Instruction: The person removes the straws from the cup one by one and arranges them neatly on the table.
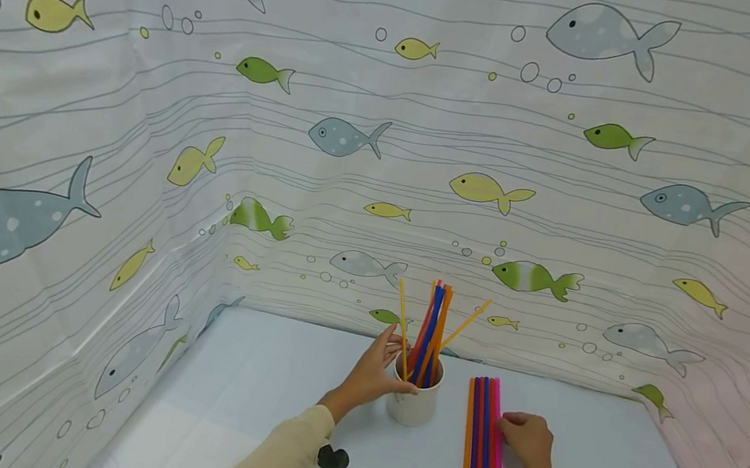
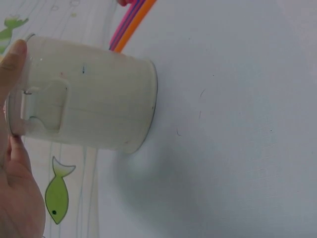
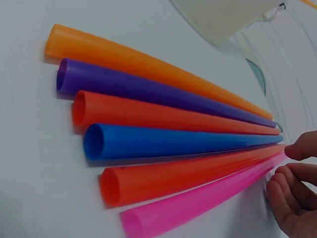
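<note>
A white cup (image 1: 411, 407) stands upright on the table with several straws (image 1: 432, 338) in orange, blue, red and yellow poking out of its top. My left hand (image 1: 373, 370) grips the cup near its rim, thumb on the near side and fingers at the far left. To the right of the cup lies a row of straws (image 1: 480, 449), side by side: orange, purple, red, blue, red and pink. At the row's right edge, my right hand (image 1: 529, 443) pinches the pink straw (image 3: 198, 203) toward its far end between thumb and fingertips.
The white table (image 1: 602, 458) meets a fish-patterned cloth (image 1: 314, 257) that hangs behind it and on both sides. Slim yellow straws (image 1: 471, 319) lean outward from the cup. A dark wrist device (image 1: 333, 460) sits at my left sleeve.
</note>
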Available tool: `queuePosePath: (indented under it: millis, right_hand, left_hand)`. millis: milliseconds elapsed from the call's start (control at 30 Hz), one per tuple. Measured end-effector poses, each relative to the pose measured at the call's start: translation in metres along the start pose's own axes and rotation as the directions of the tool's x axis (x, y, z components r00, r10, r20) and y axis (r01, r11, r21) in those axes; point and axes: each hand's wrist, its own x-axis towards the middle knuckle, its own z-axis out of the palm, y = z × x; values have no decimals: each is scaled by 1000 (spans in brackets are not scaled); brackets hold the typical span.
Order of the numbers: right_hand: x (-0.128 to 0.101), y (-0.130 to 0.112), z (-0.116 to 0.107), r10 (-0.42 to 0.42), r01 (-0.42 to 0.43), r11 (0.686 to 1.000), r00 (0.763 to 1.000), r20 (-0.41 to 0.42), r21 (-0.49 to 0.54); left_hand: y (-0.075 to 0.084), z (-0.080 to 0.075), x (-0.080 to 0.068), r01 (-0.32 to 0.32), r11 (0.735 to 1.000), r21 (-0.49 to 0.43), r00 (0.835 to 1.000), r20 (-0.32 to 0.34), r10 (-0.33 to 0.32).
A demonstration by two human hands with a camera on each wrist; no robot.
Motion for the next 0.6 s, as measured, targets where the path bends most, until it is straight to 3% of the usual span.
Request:
queuePosePath:
  millis: [267,600]
  right_hand:
    - [7,-20,-6,-97,95,995,992,-76,-33]
    - [17,-68,-9,-218,220,975,968,-126,5]
  left_hand:
    - [0,0,0,17,1000,21,1000,-2,-17]
    - [3,0,-1,4,1000,18,1000,-1,-4]
